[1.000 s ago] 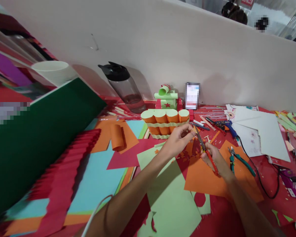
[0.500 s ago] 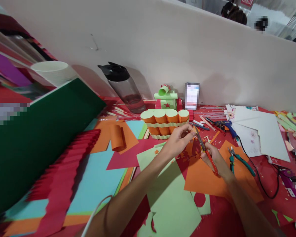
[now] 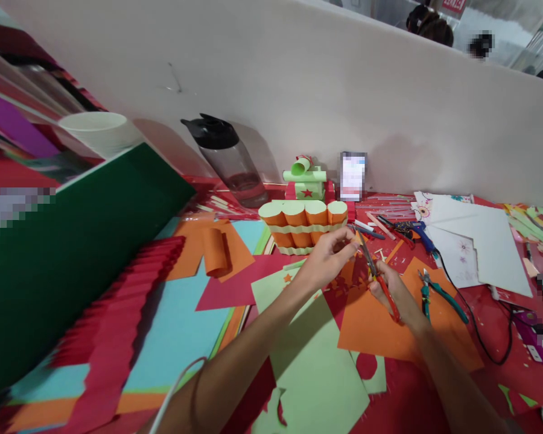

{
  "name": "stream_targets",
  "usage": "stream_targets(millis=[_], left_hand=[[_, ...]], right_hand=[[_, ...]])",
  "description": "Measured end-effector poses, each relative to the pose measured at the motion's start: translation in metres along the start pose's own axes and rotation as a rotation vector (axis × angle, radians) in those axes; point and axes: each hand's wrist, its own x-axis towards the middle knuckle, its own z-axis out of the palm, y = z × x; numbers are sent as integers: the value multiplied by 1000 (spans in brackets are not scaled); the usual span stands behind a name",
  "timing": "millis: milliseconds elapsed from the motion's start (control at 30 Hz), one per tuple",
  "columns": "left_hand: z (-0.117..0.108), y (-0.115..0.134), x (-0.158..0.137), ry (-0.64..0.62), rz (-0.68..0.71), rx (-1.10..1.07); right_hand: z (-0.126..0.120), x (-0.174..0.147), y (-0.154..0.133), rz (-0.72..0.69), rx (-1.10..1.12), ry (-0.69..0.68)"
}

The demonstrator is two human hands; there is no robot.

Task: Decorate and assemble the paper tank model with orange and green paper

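Note:
My right hand [image 3: 389, 289] is closed on a pair of scissors [image 3: 387, 296] with red handles, its blades pointing up and away. Between the fingertips of my left hand [image 3: 330, 258] is a small piece of orange paper [image 3: 359, 239], right at the scissor blades. Just behind my left hand stands a row of orange paper tubes [image 3: 292, 232] with pale green tops and wavy pale bands. Beneath my right hand lies a large orange sheet [image 3: 366, 322]; pale green paper [image 3: 317, 361] lies below my left forearm.
Teal-handled pliers [image 3: 438, 295] rest on the orange sheet at right, near a blue glue gun [image 3: 419, 232] with a black cord. A tilted bottle [image 3: 235, 163], a phone [image 3: 353, 176] and a green paper model [image 3: 305, 181] line the wall. A dark green board [image 3: 81, 241] stands at left.
Almost nothing differs. Both hands stay in place with the scissors and orange piece; my left fingers shift very slightly.

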Motion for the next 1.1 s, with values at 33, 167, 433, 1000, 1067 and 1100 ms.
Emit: stream_targets(millis=[33,167,433,1000,1067,1100], left_hand=[[0,0,0,-1,2,2],[1,-1,1,-1,2,12],[2,-2,1,3,-34,5],[-3,1,0,42,8,125],[-2,-1,1,42,21,135],[-1,-2,1,39,29,140]], right_hand=[[0,0,0,-29,-13,-8],[-1,-1,0,-99,-40,-24],[0,3,5,3,-26,26],[-1,4,6,-49,-36,-5],[-1,3,3,-63,-29,-11],[-1,2,2,-68,-14,-12]])
